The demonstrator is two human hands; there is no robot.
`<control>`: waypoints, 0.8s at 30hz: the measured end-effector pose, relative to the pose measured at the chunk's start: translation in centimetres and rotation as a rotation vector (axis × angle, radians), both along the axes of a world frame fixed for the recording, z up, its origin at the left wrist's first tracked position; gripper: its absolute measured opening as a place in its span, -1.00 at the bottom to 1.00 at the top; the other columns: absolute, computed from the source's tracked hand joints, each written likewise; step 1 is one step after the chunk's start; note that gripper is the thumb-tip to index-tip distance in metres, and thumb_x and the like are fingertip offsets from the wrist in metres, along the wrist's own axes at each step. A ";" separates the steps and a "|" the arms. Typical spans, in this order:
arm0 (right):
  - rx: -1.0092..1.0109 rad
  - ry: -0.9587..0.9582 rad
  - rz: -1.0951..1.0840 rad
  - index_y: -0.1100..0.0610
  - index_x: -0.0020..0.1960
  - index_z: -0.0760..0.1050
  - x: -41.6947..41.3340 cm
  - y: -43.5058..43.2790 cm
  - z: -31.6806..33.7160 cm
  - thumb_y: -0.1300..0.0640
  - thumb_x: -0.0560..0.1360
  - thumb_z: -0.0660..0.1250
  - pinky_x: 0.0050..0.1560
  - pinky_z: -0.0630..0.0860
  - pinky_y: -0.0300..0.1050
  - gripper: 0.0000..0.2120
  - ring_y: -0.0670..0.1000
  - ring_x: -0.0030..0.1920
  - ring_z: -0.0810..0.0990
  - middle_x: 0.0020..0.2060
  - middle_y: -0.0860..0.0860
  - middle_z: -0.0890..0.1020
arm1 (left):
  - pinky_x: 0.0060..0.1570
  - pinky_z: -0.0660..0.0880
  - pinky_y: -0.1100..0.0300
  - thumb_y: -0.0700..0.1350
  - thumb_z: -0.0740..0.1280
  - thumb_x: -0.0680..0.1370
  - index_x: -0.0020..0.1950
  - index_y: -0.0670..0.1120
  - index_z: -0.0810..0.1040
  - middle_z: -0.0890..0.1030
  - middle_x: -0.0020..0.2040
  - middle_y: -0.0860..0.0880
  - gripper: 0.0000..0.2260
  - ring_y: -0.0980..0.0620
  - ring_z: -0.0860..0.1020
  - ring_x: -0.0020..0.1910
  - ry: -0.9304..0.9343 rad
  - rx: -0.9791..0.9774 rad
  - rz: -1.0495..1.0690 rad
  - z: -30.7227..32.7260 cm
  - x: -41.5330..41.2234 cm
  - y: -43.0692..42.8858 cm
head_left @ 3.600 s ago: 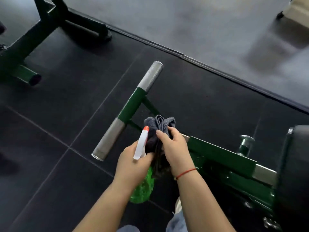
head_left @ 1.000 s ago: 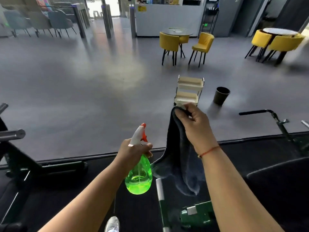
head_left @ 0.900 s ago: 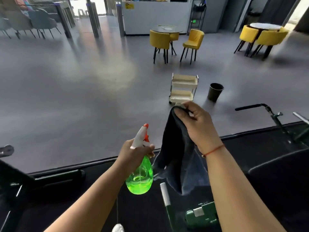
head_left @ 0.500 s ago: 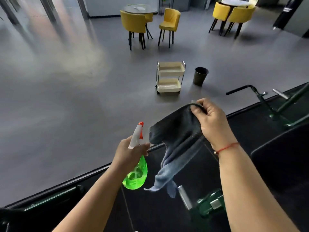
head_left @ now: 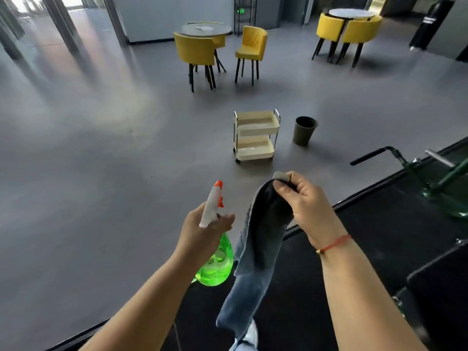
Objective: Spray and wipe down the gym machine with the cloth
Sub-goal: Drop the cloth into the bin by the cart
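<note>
The fingers (head_left: 285,191) of the right hand (head_left: 306,206) are pinching the top edge of the dark cloth (head_left: 255,257), which is hanging straight down in front of the person. The left hand (head_left: 202,234) is wrapping closed around the neck of the green spray bottle (head_left: 217,264), its white and orange nozzle pointing up and away. Both are hovering above the edge where black matting is meeting the grey floor (head_left: 101,148). Green gym machine (head_left: 445,178) parts are showing at the right edge, apart from the cloth, though which machine is probably not tellable here. Farther off, a cream cart (head_left: 255,135) is standing beside a dark bin (head_left: 304,130), with yellow chairs (head_left: 197,49) beyond.
</note>
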State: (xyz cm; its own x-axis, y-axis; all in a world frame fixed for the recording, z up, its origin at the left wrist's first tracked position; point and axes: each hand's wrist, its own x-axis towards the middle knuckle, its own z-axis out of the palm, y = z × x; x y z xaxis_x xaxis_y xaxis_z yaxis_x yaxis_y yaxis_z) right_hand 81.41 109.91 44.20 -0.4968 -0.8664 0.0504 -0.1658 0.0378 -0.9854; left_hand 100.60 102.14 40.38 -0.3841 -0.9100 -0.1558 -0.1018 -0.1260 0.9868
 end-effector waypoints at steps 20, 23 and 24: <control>0.082 0.306 0.026 -0.01 -0.08 0.68 -23.5 -22.4 3.1 0.22 0.48 0.48 -0.02 0.58 -0.17 -0.87 -0.15 -0.18 0.63 -0.22 -0.07 0.71 | -0.16 0.47 0.06 -0.14 0.42 0.32 -0.18 0.25 0.63 0.65 -0.21 -0.18 -0.74 0.01 0.53 -0.24 0.038 -0.132 -0.306 4.2 -27.5 -25.2; 0.195 0.433 -0.045 -0.09 -0.08 0.64 -28.0 -26.9 2.6 0.25 0.45 0.49 0.10 0.59 -0.04 -0.77 -0.09 -0.07 0.66 -0.16 -0.09 0.71 | -0.23 0.45 0.18 -0.29 0.47 0.40 -0.12 0.16 0.58 0.59 -0.26 -0.06 -0.67 0.08 0.51 -0.28 0.071 -0.141 -0.349 4.0 -31.9 -30.8; 0.240 0.467 -0.077 -0.11 -0.10 0.63 -29.5 -28.2 2.6 0.25 0.46 0.48 0.11 0.59 0.00 -0.76 -0.08 -0.06 0.67 -0.17 -0.09 0.71 | -0.30 0.43 0.28 -0.36 0.45 0.44 -0.08 0.08 0.60 0.56 -0.30 0.00 -0.68 0.13 0.49 -0.34 0.087 -0.140 -0.380 3.9 -33.2 -32.5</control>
State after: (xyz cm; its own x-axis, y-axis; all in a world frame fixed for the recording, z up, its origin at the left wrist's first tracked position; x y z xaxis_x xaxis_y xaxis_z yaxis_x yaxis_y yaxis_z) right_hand 51.91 81.68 46.75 -0.5313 -0.8428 0.0862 -0.5729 0.2825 -0.7694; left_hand 67.37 69.59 44.27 -0.7028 -0.7113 0.0067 -0.0310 0.0401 0.9987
